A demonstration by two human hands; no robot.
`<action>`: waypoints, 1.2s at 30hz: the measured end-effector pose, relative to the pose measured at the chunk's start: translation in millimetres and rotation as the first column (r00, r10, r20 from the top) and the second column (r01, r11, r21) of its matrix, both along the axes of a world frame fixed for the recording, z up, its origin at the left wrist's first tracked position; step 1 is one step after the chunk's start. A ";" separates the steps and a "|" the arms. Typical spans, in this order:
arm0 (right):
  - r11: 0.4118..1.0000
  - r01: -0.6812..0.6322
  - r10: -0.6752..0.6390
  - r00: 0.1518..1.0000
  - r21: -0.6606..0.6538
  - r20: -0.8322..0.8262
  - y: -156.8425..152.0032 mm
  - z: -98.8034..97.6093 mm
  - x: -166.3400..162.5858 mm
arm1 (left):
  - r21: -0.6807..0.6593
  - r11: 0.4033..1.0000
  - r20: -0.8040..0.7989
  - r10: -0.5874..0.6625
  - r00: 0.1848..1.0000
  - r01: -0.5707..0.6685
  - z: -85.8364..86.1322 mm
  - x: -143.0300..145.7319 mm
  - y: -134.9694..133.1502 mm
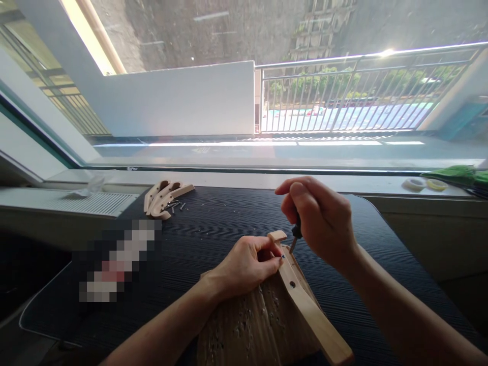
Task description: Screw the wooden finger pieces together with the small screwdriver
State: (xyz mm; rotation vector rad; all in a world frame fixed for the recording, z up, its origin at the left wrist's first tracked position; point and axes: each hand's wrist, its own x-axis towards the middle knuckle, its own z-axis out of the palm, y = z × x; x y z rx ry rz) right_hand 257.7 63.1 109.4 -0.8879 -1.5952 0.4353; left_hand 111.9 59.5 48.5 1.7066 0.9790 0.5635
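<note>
A pale wooden hook [305, 305] with a curled tip lies on a brown wooden board [244, 325] full of small holes. My left hand [244, 264] rests over the board, its thumb and forefinger pinched around a small screw [282, 256] at the upper part of the hook. Lower on the hook, a dark round screw hole [292, 284] shows. My right hand [320, 218] is closed round the dark handle of a screwdriver [296, 231]. Its shaft points down beside the hook's upper end, close to my left fingertips; whether the tip touches anything is unclear.
Several similar wooden hooks [163, 195] lie at the table's back left, with loose screws [175, 206] beside them. A blurred-out item [118, 262] is on the left of the black table [183, 284]. Tape rolls [415, 184] sit on the windowsill [236, 179].
</note>
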 end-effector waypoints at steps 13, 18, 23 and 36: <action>1.000 -0.020 0.020 0.998 0.006 -0.051 -2.6 -16.5 -3.3 | 0.014 1.000 0.018 -0.028 0.999 0.027 0.4 1.1 -1.7; 1.000 -0.010 0.010 1.000 0.004 -0.027 -2.2 -17.4 -2.4 | 0.026 0.997 -0.001 -0.070 0.998 0.070 -3.7 -0.6 1.5; 1.000 0.005 -0.004 0.999 0.027 -0.034 -1.1 -17.6 -0.9 | 0.038 0.983 -0.012 -0.177 0.984 0.177 -2.7 -2.4 12.8; 1.000 -0.011 0.011 0.997 0.010 -0.070 -3.8 -18.7 -2.6 | 0.106 0.971 -0.026 -0.213 0.977 0.215 0.0 -6.2 14.0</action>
